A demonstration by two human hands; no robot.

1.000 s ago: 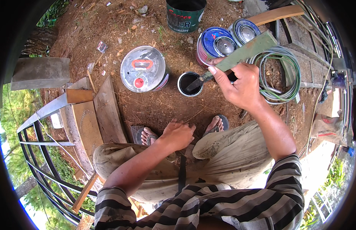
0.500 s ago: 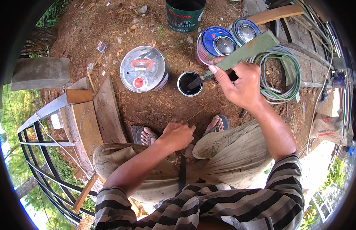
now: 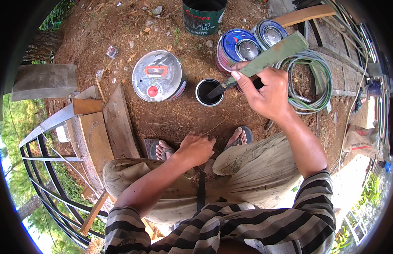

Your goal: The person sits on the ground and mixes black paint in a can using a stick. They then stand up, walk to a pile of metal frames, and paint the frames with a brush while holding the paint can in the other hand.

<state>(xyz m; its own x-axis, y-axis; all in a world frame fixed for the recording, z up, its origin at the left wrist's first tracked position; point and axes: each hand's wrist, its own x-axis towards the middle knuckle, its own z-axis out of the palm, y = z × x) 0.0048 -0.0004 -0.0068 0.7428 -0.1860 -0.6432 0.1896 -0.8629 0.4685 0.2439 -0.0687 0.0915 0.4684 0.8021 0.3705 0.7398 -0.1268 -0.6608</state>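
My right hand (image 3: 268, 91) is closed around a flat green stick (image 3: 272, 57), which slants down to the left. Its dark, paint-coated lower end dips into a small open can (image 3: 210, 92) of black liquid on the ground. My left hand (image 3: 197, 148) hangs between my knees, back upward, its fingers loosely curled; nothing shows in it. Left of the small can stands a big round metal can (image 3: 157, 76) with an orange-red handle and a red cap. Partly behind my right hand is another dark opening or container, mostly hidden.
Two blue-lidded paint cans (image 3: 238, 46) stand beyond my right hand. A dark green bucket (image 3: 205, 19) is at the far middle. Coiled green hose (image 3: 308, 82) lies at right. Wooden planks (image 3: 120, 122) lean at left, near a black metal frame (image 3: 48, 178). My sandalled feet rest on bare earth.
Almost nothing differs. The upper end of the green stick has shifted very slightly upward; its lower end stays in the small can. My left hand has not moved.
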